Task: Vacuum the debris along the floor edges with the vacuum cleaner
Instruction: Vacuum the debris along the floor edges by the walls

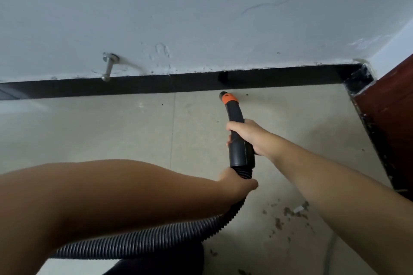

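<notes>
A black vacuum wand (237,123) with an orange collar (230,98) points at the floor edge, its nozzle tip close to the black skirting (156,85). My right hand (248,135) grips the wand's middle. My left hand (239,182) grips the ribbed grey hose (145,241) just below the wand's cuff. Small dark specks (247,94) lie by the skirting near the nozzle. A patch of brown debris (288,214) is scattered on the tiles at the lower right.
Beige floor tiles (111,131) meet a pale wall (201,18). A metal door stopper (108,67) sticks out of the wall at left. A dark red door (393,105) stands at the right corner. The vacuum's dark body (156,265) sits at the bottom.
</notes>
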